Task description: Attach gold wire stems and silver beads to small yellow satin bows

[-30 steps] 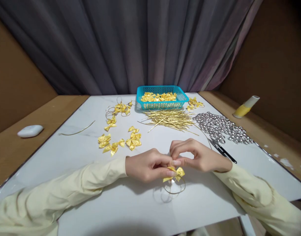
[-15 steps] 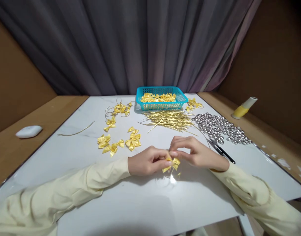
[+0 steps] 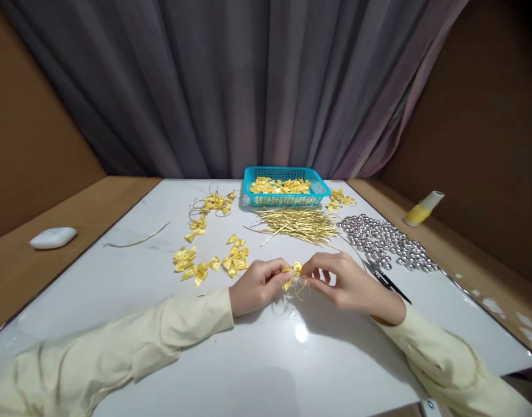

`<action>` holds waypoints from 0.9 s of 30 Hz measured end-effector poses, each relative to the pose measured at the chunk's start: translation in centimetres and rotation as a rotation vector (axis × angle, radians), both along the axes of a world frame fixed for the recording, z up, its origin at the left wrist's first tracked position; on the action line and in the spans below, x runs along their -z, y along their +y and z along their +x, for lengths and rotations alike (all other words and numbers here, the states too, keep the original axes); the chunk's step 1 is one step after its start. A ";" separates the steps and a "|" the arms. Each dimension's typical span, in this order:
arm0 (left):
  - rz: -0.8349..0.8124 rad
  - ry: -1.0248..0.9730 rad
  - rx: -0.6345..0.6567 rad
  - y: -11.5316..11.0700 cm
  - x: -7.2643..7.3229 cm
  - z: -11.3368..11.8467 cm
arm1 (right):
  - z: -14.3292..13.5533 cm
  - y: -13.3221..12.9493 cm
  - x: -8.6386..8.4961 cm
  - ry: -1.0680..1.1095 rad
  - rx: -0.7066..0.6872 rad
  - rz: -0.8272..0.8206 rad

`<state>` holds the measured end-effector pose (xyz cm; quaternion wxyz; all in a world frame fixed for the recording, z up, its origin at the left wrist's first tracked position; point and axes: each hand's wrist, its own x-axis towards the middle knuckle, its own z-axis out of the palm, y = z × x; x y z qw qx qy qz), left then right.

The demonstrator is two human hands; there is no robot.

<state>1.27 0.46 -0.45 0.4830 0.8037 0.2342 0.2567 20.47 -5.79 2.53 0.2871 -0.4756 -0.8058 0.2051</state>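
Between my hands, just above the white table (image 3: pixel 231 359), is a yellow ribbon bow (image 3: pixel 297 269) with a thin gold cord (image 3: pixel 299 289) looping below it. My left hand (image 3: pixel 262 285) pinches the bow's left side between thumb and fingers. From the right, my right hand (image 3: pixel 341 281) reaches in, thumb and fingertips closed at the cord by the bow's right side. Exactly how the cord passes through the bow is too small to make out. Several loose yellow bows (image 3: pixel 235 262) lie left of my left hand.
A turquoise basket (image 3: pixel 287 201) of yellow bows stands at the back, gold cords (image 3: pixel 298 225) piled before it. Silver rings (image 3: pixel 385 240) spread at right beside black-handled snips (image 3: pixel 390 278). Corded bows (image 3: pixel 216 202) lie back left. A white case (image 3: pixel 53 237) and yellow-white tube (image 3: pixel 423 209) flank the table.
My right hand has shifted from the bow's top to its right side, its fingers lower. The bow has turned in my left hand, and the cord loop shows more. The view has tilted up slightly.
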 end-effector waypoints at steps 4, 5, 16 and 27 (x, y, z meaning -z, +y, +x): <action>0.026 0.026 -0.010 0.0 -0.2 0.0 | -0.2 0.2 0.7 0.001 -0.016 -0.042; 0.025 0.031 -0.011 0.0 -0.2 0.0 | -0.2 0.3 0.8 0.014 -0.025 -0.061; -0.161 0.021 0.014 0.1 -0.1 0.4 | -0.1 0.8 2.7 0.382 -0.067 -0.280; -0.494 -0.083 0.050 -0.2 0.0 0.8 | 0.4 0.5 2.3 0.472 -0.048 -0.316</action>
